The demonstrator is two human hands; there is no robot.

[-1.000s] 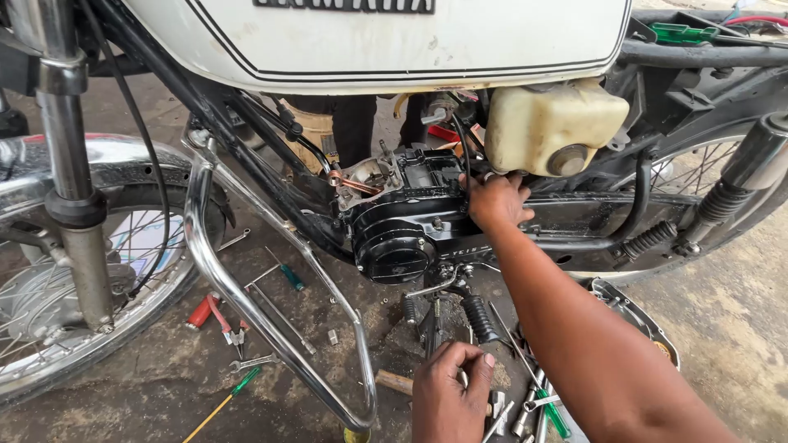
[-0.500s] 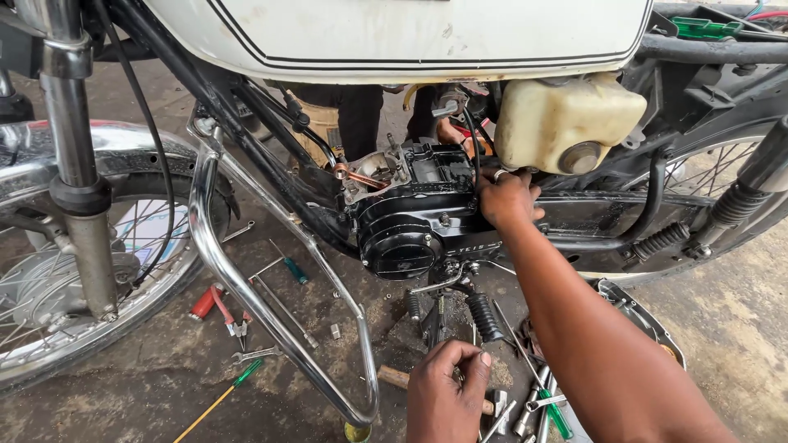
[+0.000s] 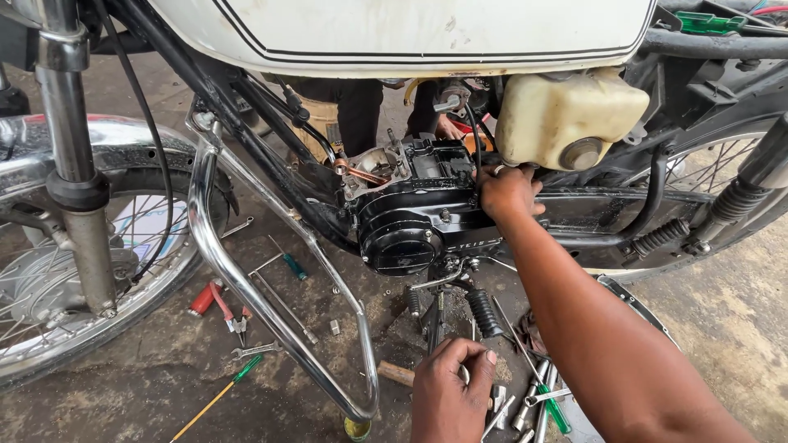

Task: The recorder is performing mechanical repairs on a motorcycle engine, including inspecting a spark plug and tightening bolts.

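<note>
1. Looming above the fingers: white fuel tank (image 3: 394, 33) with dark pinstripe, spanning the top of the view.
2. Curving down left of both hands: chrome crash bar (image 3: 238, 279), with the spoked front wheel (image 3: 57, 303) further left.
3. Sitting just left of the right fingers: black engine (image 3: 419, 217), its open top exposed.
4. Hanging directly above the right fingers: cream plastic reservoir (image 3: 566, 115).
5. Reaching in at the engine's rear edge: right hand (image 3: 507, 190), fingers curled and pressed against the metal; whether pinching anything, cannot tell.
6. Hovering low by the floor: left hand (image 3: 451, 394), fingers bunched together, tips hidden; grasp cannot tell.
7. Lying just right of the left fingers: scattered spanners (image 3: 525, 402) and a green-handled screwdriver (image 3: 556, 410).
8. Resting well left of them: red-handled pliers (image 3: 222, 303).
</note>
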